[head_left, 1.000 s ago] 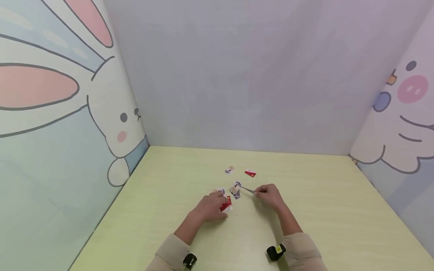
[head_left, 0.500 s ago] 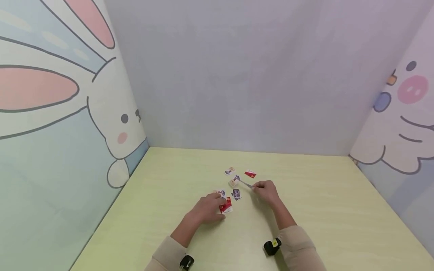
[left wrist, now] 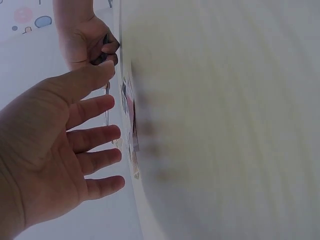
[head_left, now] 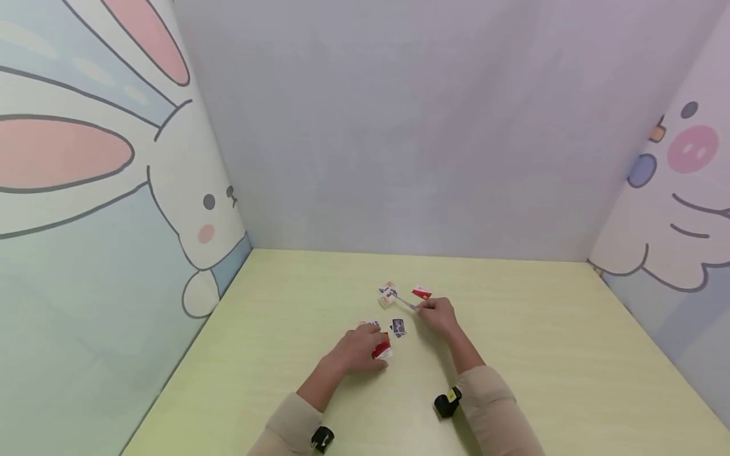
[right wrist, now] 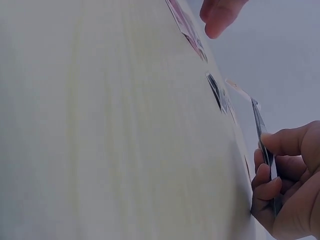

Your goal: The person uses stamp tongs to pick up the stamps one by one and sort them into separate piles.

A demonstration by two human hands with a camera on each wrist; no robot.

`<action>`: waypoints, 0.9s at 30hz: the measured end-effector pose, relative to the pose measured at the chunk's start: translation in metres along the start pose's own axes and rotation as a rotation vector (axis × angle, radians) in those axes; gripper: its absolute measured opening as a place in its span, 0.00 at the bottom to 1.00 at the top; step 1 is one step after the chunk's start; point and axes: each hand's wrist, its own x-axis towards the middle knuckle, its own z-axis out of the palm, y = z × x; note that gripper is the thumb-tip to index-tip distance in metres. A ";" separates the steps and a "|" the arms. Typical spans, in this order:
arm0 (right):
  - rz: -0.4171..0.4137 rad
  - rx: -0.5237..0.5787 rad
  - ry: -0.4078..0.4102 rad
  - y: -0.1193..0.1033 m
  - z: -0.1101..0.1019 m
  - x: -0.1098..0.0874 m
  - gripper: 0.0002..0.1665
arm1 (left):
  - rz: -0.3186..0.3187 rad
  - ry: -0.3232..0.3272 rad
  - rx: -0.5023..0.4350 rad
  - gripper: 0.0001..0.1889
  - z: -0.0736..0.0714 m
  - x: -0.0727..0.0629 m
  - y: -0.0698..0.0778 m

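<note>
My right hand (head_left: 438,315) pinches a pair of metal tweezers (right wrist: 262,130), pointing forward and left. A small pale printed paper piece (right wrist: 239,90) is in the tweezers' tips, raised off the table in the right wrist view. In the head view it overlaps a similar printed piece (head_left: 390,285) at the back. My left hand (head_left: 355,351) hovers over a red and white card (head_left: 383,347), its fingers straight and spread in the left wrist view (left wrist: 95,140). Partly hidden beyond those fingers lies another printed piece (head_left: 371,323). Dark picture pieces (head_left: 398,326) lie between the hands.
A red and white piece (head_left: 422,292) lies just beyond my right hand. The pale yellow table (head_left: 542,342) meets a grey back wall (head_left: 399,126). Cartoon panels stand at left (head_left: 85,304) and right (head_left: 673,240). Each sleeve bears a black wrist camera.
My right hand has moved forward and left, carrying the tweezers and the paper piece away from the dark pieces to the back piece. My left hand has stayed nearly in place.
</note>
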 end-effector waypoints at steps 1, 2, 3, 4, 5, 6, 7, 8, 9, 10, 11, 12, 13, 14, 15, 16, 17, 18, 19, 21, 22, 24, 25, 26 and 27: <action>0.005 0.002 0.007 0.000 0.001 0.001 0.07 | 0.009 0.001 -0.002 0.22 0.001 0.001 0.002; 0.006 0.002 0.013 -0.001 0.001 0.001 0.07 | 0.016 0.001 -0.004 0.22 0.001 0.003 0.003; 0.003 -0.002 0.020 -0.001 0.002 0.002 0.07 | 0.022 -0.001 -0.005 0.22 0.002 0.004 0.004; 0.003 -0.010 0.028 -0.002 0.002 0.003 0.07 | 0.027 0.002 -0.006 0.22 0.002 0.006 0.006; -0.002 -0.019 0.033 -0.003 0.002 0.004 0.08 | 0.032 0.006 -0.003 0.22 0.003 0.008 0.007; -0.006 -0.027 0.040 -0.004 0.003 0.004 0.08 | 0.033 0.009 -0.001 0.22 0.003 0.009 0.009; -0.008 -0.038 0.047 -0.005 0.003 0.005 0.08 | 0.033 0.012 0.000 0.22 0.004 0.011 0.010; -0.011 -0.046 0.051 -0.006 0.003 0.005 0.09 | 0.035 0.016 0.007 0.22 0.004 0.012 0.011; -0.012 -0.055 0.055 -0.007 0.003 0.006 0.09 | 0.037 0.021 0.013 0.22 0.005 0.014 0.011; -0.010 -0.059 0.055 -0.008 0.003 0.007 0.10 | 0.039 0.027 0.017 0.22 0.005 0.016 0.012; -0.005 -0.058 0.057 -0.009 0.003 0.008 0.10 | 0.039 0.029 0.020 0.22 0.006 0.017 0.012; 0.000 -0.059 0.059 -0.010 0.003 0.008 0.10 | 0.040 0.031 0.023 0.22 0.007 0.018 0.012; 0.010 -0.054 0.060 -0.011 0.002 0.009 0.10 | 0.045 0.032 0.029 0.22 0.007 0.019 0.011; 0.016 -0.048 0.060 -0.011 0.002 0.011 0.10 | 0.049 0.035 0.035 0.21 0.008 0.021 0.011; 0.020 -0.046 0.061 -0.012 0.002 0.012 0.10 | 0.047 0.033 0.038 0.21 0.009 0.022 0.011; 0.024 -0.042 0.061 -0.012 0.002 0.013 0.10 | 0.046 0.032 0.042 0.20 0.009 0.024 0.010; 0.029 -0.043 0.064 -0.012 0.002 0.014 0.10 | 0.043 0.030 0.047 0.21 0.010 0.025 0.010; 0.028 -0.045 0.066 -0.012 0.003 0.015 0.10 | 0.041 0.028 0.051 0.21 0.010 0.026 0.010; 0.033 -0.043 0.067 -0.011 0.003 0.016 0.10 | 0.038 0.024 0.052 0.21 0.011 0.027 0.010; 0.044 -0.038 0.070 -0.010 0.005 0.018 0.11 | 0.028 0.009 0.045 0.24 0.011 0.029 0.010; 0.053 -0.032 0.072 -0.010 0.006 0.018 0.11 | 0.024 -0.001 0.042 0.25 0.011 0.029 0.010; 0.068 -0.025 0.076 -0.010 0.008 0.019 0.12 | 0.014 -0.019 0.039 0.26 0.012 0.030 0.011; 0.081 -0.019 0.080 -0.010 0.009 0.019 0.12 | 0.009 -0.026 0.040 0.26 0.012 0.030 0.011; 0.088 -0.016 0.082 -0.010 0.009 0.019 0.12 | 0.005 -0.032 0.040 0.27 0.012 0.030 0.011; 0.094 -0.018 0.085 -0.011 0.010 0.019 0.12 | 0.001 -0.037 0.044 0.27 0.011 0.030 0.011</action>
